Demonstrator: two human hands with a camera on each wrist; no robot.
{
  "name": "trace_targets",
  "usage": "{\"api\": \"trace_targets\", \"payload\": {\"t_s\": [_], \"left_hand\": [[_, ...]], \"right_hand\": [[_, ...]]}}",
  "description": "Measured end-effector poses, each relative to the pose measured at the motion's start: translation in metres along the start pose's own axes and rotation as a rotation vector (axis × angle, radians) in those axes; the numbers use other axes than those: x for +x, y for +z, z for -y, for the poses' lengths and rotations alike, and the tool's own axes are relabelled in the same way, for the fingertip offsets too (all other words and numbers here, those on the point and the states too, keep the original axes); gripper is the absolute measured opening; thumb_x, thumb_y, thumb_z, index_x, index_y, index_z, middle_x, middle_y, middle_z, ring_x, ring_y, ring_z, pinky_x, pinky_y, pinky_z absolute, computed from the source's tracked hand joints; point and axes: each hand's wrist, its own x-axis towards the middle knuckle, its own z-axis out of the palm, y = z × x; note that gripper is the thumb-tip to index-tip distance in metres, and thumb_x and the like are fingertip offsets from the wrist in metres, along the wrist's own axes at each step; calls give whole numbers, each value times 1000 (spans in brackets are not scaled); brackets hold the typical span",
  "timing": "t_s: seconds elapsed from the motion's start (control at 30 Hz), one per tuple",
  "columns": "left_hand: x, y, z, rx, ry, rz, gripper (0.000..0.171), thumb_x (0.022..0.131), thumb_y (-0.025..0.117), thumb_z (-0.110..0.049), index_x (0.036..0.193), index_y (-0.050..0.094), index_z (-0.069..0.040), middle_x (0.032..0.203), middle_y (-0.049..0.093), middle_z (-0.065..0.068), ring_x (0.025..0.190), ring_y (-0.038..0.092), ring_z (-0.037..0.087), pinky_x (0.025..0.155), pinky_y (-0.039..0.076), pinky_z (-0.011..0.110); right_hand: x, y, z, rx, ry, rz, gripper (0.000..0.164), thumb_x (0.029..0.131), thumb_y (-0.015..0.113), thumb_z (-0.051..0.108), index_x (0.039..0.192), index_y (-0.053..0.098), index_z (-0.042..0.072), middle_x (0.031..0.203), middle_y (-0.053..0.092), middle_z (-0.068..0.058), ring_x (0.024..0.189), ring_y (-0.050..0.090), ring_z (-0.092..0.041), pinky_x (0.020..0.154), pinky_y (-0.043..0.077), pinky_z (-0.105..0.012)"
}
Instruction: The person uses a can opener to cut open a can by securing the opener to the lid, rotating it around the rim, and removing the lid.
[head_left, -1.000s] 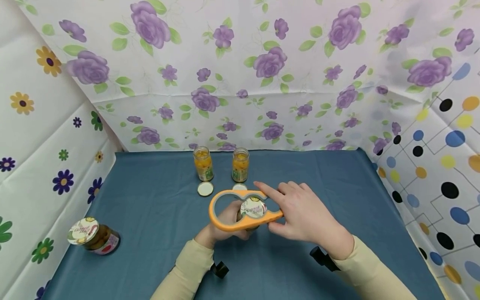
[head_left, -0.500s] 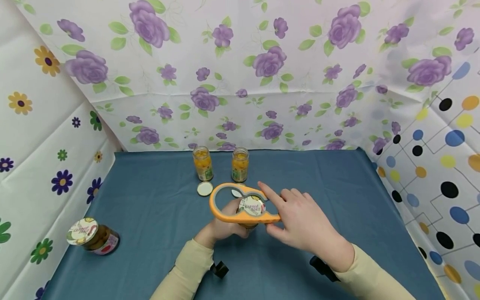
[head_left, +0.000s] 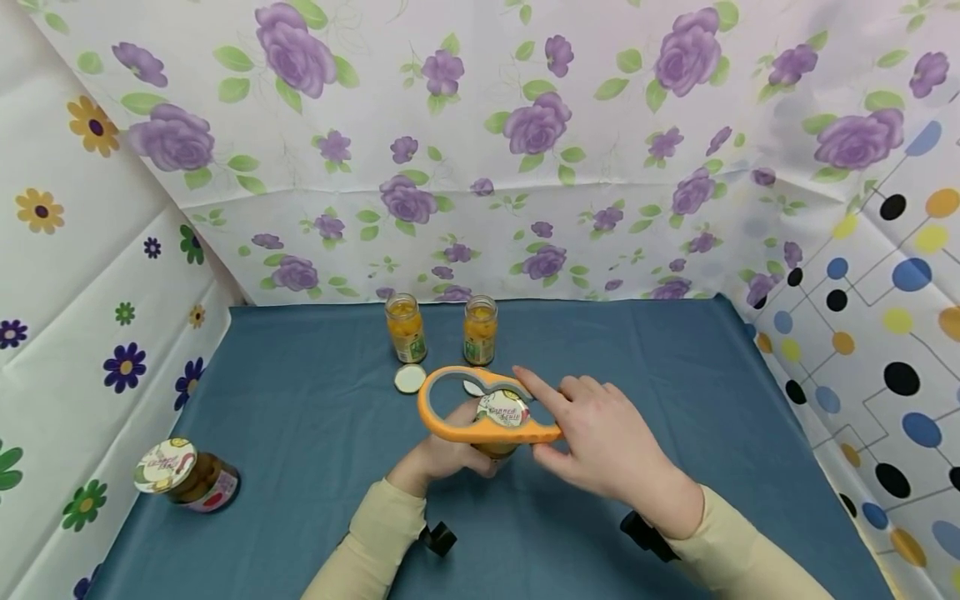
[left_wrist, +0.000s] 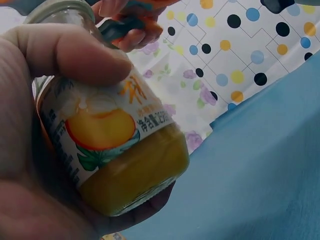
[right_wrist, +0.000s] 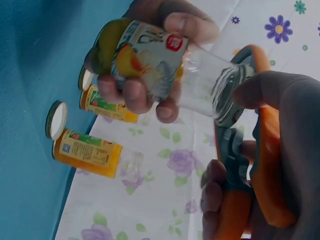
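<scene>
My left hand (head_left: 444, 457) grips a glass jar of fruit (left_wrist: 130, 155) with a peach on its label, holding it up tilted above the table. On the jar sits a printed lid (head_left: 504, 408). My right hand (head_left: 606, 429) holds an orange jar opener (head_left: 480, 432) with grey inner edges by its handle end. The opener's smaller opening surrounds the lid in the head view; its larger loop reaches out to the left over my left hand. In the right wrist view, the right thumb lies close by the lid.
Two lidless jars of yellow fruit (head_left: 406, 331) (head_left: 480, 333) stand at the table's back. A loose lid (head_left: 410, 379) lies before the left one, another lid (head_left: 472, 387) partly behind the opener. A closed jar of dark fruit (head_left: 206, 483) stands at the left edge of the blue tablecloth (head_left: 300, 383).
The opener and right hand have shifted slightly up in the head view since one second ago, and the opener has tipped a little. Over the last half second they have barely moved.
</scene>
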Motion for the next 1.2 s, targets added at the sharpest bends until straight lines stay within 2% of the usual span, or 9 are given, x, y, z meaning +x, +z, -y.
{"api": "trace_targets", "payload": {"t_s": [0.1, 0.2, 0.3, 0.43, 0.6, 0.7, 0.9, 1.1, 1.2], "left_hand": [[1, -2, 1, -62, 6, 45, 60, 74, 69, 10, 133, 57, 8, 99, 64, 12, 75, 56, 22, 69, 49, 39], [0, -3, 1, -65, 8, 59, 60, 75, 69, 9, 134, 57, 8, 97, 65, 9, 73, 55, 21, 68, 47, 39], [-1, -5, 2, -45, 2, 70, 61, 76, 70, 8, 136, 56, 7, 99, 66, 6, 75, 56, 19, 69, 48, 38], [-2, -6, 2, -72, -17, 91, 62, 77, 71, 5, 137, 54, 9, 102, 65, 6, 78, 57, 19, 73, 49, 38], [-4, -8, 0, -105, -20, 78, 71, 73, 72, 1, 140, 51, 11, 112, 67, 3, 87, 57, 17, 82, 48, 35], [-5, -8, -1, -145, -17, 82, 68, 72, 71, 3, 137, 52, 13, 108, 67, 4, 84, 56, 18, 78, 48, 35], [-1, -7, -1, -125, -10, 108, 60, 73, 67, 9, 131, 55, 9, 88, 63, 6, 68, 54, 22, 64, 48, 39], [1, -4, -4, -63, 14, 73, 58, 69, 66, 14, 126, 58, 7, 85, 62, 12, 66, 54, 22, 61, 48, 39], [0, -1, -6, -86, 17, 43, 56, 67, 65, 15, 122, 58, 9, 82, 60, 15, 64, 53, 23, 59, 47, 40]], "right_hand": [[0, 1, -4, 5, -29, -43, 86, 90, 74, 43, 168, 38, 35, 83, 47, 7, 71, 39, -13, 66, 34, -34], [-1, 1, -6, 9, -55, -66, 89, 89, 73, 40, 169, 33, 37, 90, 52, 4, 76, 41, -15, 70, 35, -36], [-2, 1, -7, 14, -78, -60, 91, 90, 73, 39, 170, 31, 37, 93, 54, 3, 78, 43, -16, 71, 34, -37], [-2, 1, -7, 18, -111, -33, 92, 91, 73, 38, 171, 27, 37, 94, 54, 4, 81, 44, -15, 71, 34, -37], [-1, 1, -8, 12, -144, -15, 95, 91, 75, 38, 171, 24, 39, 91, 51, 5, 81, 43, -16, 73, 34, -37], [0, 1, -7, -3, -151, -11, 95, 91, 74, 38, 171, 23, 39, 89, 49, 5, 78, 40, -16, 71, 33, -36], [-6, -5, 0, -30, -100, 22, 93, 93, 73, 39, 171, 24, 37, 90, 51, 3, 76, 40, -15, 67, 33, -35], [-12, -12, 14, -48, 7, 72, 90, 95, 72, 42, 171, 24, 34, 88, 51, 3, 74, 40, -15, 62, 31, -33], [-12, -13, 18, -54, 19, 60, 89, 95, 71, 43, 171, 27, 31, 82, 48, 4, 70, 38, -14, 59, 31, -31]]}}
